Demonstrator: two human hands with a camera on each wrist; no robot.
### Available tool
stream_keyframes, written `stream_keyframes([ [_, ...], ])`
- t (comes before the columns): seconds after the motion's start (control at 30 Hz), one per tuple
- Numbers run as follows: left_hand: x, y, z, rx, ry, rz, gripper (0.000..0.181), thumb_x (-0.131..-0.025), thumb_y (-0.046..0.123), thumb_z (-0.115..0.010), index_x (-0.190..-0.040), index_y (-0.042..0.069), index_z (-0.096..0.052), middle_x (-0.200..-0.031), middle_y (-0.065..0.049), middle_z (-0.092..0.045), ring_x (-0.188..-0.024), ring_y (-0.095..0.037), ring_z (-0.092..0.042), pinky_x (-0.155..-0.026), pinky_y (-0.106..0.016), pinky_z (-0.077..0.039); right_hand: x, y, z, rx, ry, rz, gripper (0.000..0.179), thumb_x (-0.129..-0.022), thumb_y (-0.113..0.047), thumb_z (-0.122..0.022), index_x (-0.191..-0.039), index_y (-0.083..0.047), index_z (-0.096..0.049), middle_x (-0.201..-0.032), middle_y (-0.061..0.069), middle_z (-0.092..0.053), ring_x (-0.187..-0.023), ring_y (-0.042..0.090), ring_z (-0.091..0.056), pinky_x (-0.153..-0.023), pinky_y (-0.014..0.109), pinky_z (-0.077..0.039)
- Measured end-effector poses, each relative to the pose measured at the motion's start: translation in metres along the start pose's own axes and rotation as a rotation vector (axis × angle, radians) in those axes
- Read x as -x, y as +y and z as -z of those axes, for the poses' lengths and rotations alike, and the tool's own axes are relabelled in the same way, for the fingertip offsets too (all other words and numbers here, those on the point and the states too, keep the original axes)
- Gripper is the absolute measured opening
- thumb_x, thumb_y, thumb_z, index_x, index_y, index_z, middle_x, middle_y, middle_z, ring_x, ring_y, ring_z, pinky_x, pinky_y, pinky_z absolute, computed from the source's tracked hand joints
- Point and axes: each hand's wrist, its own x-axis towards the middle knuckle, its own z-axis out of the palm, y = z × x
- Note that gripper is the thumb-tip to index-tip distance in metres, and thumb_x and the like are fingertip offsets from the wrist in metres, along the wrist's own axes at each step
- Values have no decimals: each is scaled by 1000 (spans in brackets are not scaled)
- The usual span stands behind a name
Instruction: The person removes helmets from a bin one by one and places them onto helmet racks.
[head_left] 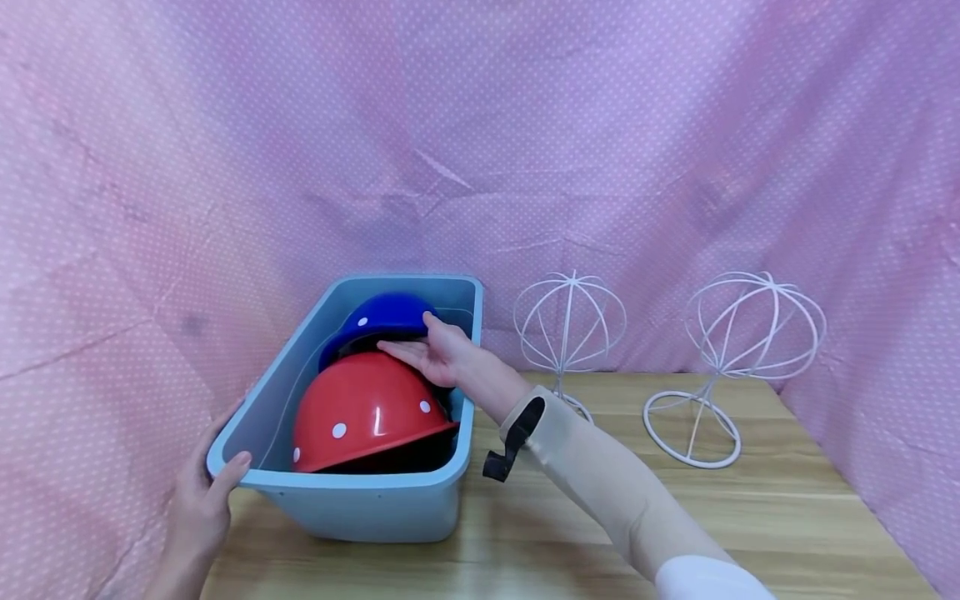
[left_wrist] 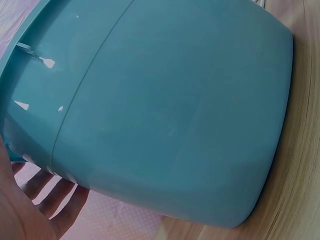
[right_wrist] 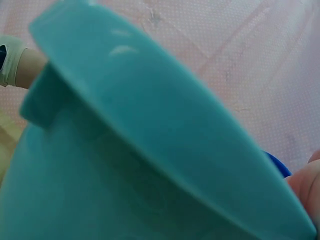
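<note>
A light blue plastic bin (head_left: 337, 508) holds two hard helmets with white dots. The red helmet (head_left: 360, 400) lies tilted at the near end, and the blue helmet (head_left: 393, 312) is behind it. My left hand (head_left: 202, 500) grips the bin's near left corner, thumb over the rim; in the left wrist view its fingers (left_wrist: 65, 207) reach along the bin's outer side. My right hand (head_left: 438, 354) reaches over the right rim and pinches the blue helmet's edge, thumb on the shell and fingers beneath it. The right wrist view mostly shows the bin's rim (right_wrist: 150, 100).
Two white wire stands with round cage tops are on the wooden table (head_left: 787, 500): one stand (head_left: 573, 325) just right of the bin, partly behind my right forearm, another stand (head_left: 757, 325) farther right. Pink dotted cloth (head_left: 525, 167) hangs behind and at both sides.
</note>
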Motion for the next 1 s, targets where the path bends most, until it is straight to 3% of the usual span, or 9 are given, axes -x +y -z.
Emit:
stream_keyframes([
  [0.27, 0, 0, 4, 30, 33, 36, 58, -103, 3, -54, -161, 12, -48, -138, 24, -58, -119, 4, -56, -91, -3, -44, -2, 0, -3, -79, -64, -60, 59, -114, -16, -46, -162, 11, -26, -168, 28, -38, -154, 42, -43, -122, 38, -40],
  [0.43, 0, -3, 2, 18, 7, 37, 59, -104, 2, -55, -161, 11, -46, -135, 26, -57, -118, 8, -56, -92, -2, -44, 1, -2, -4, -25, -79, 0, 56, -111, -3, -44, -164, 1, -27, -168, 28, -37, -157, 43, -38, -127, 43, -33],
  [0.53, 0, -4, 0, -18, -7, 39, 58, -105, 4, -54, -162, 12, -45, -135, 28, -55, -118, 10, -55, -91, -1, -43, 4, -2, -7, -10, -70, 33, 61, -108, 2, -47, -166, -6, -27, -166, 26, -40, -156, 43, -41, -126, 46, -35],
  [0.73, 1, -4, -5, -52, -5, 73, 60, -108, 10, -53, -166, 19, -39, -137, 28, -50, -118, 10, -51, -92, -1, -42, 9, 1, -11, -14, -37, 44, 67, -102, 8, -48, -165, 2, -24, -165, 23, -43, -155, 40, -43, -126, 47, -35],
  [0.9, 0, 0, -7, 109, 14, 90, 57, -106, 4, -53, -162, 14, -45, -152, 7, -48, -132, -6, -50, -95, -3, -45, 19, 0, -15, 91, -50, 74, 72, -98, 13, -50, -164, 2, -23, -164, 25, -45, -155, 41, -41, -127, 49, -33],
  [1.0, 0, 1, -7, 52, 1, 99, 51, -107, 7, -53, -157, 10, -47, -156, 1, -44, -137, -11, -48, -93, -3, -44, 30, -1, -14, 158, -46, 86, 71, -98, 13, -52, -163, 2, -25, -161, 25, -49, -153, 42, -44, -126, 50, -35],
])
